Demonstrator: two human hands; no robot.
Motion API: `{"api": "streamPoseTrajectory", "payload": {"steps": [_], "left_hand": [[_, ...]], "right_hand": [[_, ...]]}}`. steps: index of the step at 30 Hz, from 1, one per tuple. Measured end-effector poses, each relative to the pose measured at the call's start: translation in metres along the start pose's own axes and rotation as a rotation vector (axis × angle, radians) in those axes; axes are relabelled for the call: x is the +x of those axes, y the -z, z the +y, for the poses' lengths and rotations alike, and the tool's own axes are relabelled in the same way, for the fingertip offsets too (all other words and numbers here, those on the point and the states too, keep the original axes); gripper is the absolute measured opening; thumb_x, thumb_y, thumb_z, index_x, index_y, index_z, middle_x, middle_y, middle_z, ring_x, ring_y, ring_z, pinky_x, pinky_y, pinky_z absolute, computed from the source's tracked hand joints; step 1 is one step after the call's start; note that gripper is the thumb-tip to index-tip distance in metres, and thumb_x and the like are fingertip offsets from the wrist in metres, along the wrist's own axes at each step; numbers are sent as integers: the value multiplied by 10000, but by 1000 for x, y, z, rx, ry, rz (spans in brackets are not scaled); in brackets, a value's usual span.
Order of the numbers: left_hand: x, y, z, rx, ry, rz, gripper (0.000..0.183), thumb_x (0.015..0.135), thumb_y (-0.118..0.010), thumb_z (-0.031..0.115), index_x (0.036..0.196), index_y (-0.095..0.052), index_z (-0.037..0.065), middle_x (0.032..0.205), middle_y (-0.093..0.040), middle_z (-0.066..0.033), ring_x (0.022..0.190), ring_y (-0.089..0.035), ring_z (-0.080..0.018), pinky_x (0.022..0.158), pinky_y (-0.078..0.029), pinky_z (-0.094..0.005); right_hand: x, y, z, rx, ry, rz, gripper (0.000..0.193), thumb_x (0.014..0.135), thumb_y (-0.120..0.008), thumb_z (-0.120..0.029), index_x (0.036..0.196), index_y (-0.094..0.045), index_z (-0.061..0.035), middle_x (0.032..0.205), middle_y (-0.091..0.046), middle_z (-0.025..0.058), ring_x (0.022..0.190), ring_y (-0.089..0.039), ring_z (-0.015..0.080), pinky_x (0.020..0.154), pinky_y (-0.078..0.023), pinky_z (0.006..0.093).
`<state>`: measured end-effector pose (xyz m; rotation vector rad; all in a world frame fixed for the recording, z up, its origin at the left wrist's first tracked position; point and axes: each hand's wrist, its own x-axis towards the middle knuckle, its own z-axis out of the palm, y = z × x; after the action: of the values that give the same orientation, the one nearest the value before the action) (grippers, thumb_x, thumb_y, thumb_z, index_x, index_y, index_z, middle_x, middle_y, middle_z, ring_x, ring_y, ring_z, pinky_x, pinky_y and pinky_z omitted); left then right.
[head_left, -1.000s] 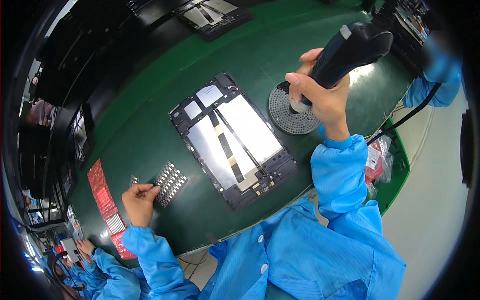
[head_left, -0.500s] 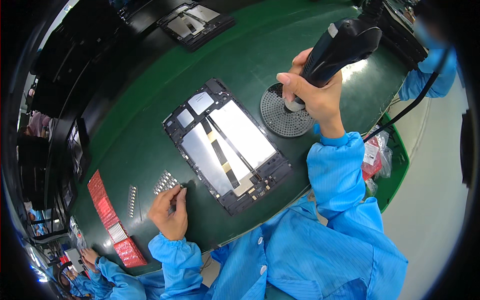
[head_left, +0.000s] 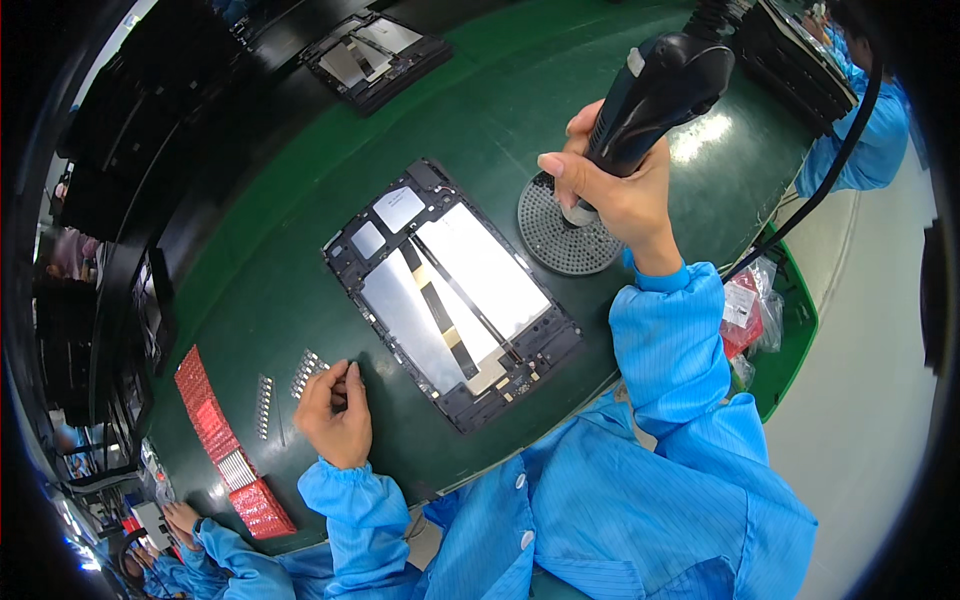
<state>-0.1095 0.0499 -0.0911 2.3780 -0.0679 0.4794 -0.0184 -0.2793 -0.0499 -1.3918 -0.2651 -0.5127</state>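
Observation:
In my right hand is a black electric screwdriver, its lower end down over a round grey perforated tray. Small dark pieces lie at the tray's far edge. A tablet-like device with its back off lies in front of me, showing silver panels and a dark ribbon cable. My left hand rests left of it with curled fingers, thumb near the forefinger; anything between them is hidden. Beside these fingers, partly covered, is a small sheet of silvery parts.
Left of my hand lie a narrow strip of parts and a red bubble-wrap strip. Another opened device is at the back. A green bin holds plastic bags on the right. People in blue sleeves sit at both sides.
The screwdriver and my right hand have shifted slightly left over the tray. The sheet of silvery parts has slid left, and my left hand has moved a little left too.

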Motion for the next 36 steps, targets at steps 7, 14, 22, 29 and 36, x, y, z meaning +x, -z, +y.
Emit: {"api": "streamPoseTrajectory", "payload": {"steps": [7, 14, 22, 29, 36], "left_hand": [[-8, -9, 12, -8, -108, -12, 123, 717, -708, -23, 831, -664, -9, 697, -619, -98, 555, -574, -161, 496, -445, -259], [-15, -13, 17, -35, -108, -22, 124, 697, -711, -18, 811, -662, -9, 708, -626, -122, 561, -592, -205, 502, -463, -285], [-4, -20, 22, -149, -308, -98, 145, 697, -699, -35, 831, -657, 6, 713, -619, -99, 619, -605, -230, 525, -470, -312], [3, 3, -20, -143, -19, 22, 84, 742, -687, -1, 822, -661, 4, 729, -619, -98, 563, -598, -179, 472, -464, -286], [6, 15, -29, -174, 64, 153, 66, 754, -694, 5, 810, -660, 3, 704, -616, -75, 526, -548, -103, 454, -416, -231]], "right_hand": [[0, -2, 1, 17, 11, 16, 270, 730, -751, 10, 910, -549, 12, 607, -608, 48, 488, -565, 102, 453, -440, 230], [-3, -13, -6, -33, -76, 51, 277, 727, -745, 15, 933, -560, 5, 620, -591, 25, 499, -554, 93, 456, -429, 228], [-2, -71, -37, 292, 85, -136, 358, 759, -691, 21, 1068, -514, -12, 638, -573, 48, 525, -555, 120, 506, -466, 252], [-3, -172, -13, 190, -36, -399, 338, 738, -696, 85, 1007, -498, 31, 614, -584, 74, 486, -567, 143, 471, -458, 259], [0, -191, 9, 179, -67, -355, 269, 729, -739, -3, 927, -561, 35, 575, -608, 38, 459, -556, 89, 445, -409, 211]]}}
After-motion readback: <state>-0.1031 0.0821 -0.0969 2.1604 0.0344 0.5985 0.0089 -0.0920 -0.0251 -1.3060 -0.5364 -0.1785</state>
